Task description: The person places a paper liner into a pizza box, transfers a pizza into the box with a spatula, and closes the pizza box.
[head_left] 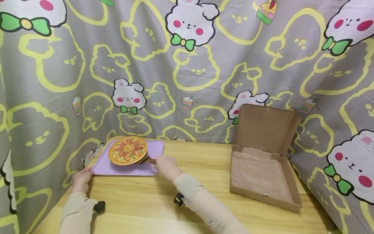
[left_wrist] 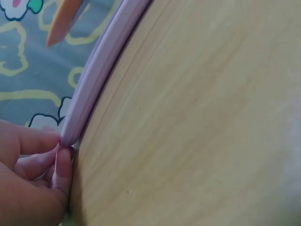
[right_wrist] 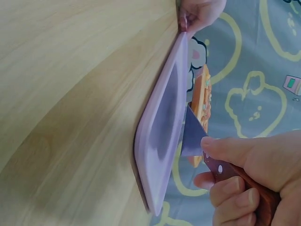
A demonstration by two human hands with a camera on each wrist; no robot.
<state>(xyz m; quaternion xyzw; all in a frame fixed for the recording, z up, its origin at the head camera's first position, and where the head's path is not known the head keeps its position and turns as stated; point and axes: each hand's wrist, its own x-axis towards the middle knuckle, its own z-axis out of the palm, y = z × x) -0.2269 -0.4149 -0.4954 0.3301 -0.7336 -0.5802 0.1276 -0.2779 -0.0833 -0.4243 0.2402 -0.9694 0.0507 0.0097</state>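
Observation:
A toy-like pizza with several toppings is held up above a purple tray at the back left of the table. Under its right edge goes the metal blade of a pizza server. My right hand grips the server's brown wooden handle, fingers curled round it. In the right wrist view a gap shows between the pizza and the tray. With thumb and fingers, my left hand pinches the near left corner of the tray.
On the right stands an open cardboard box, its lid raised at the back and brown paper inside. A patterned curtain encloses the wooden table at the back and sides.

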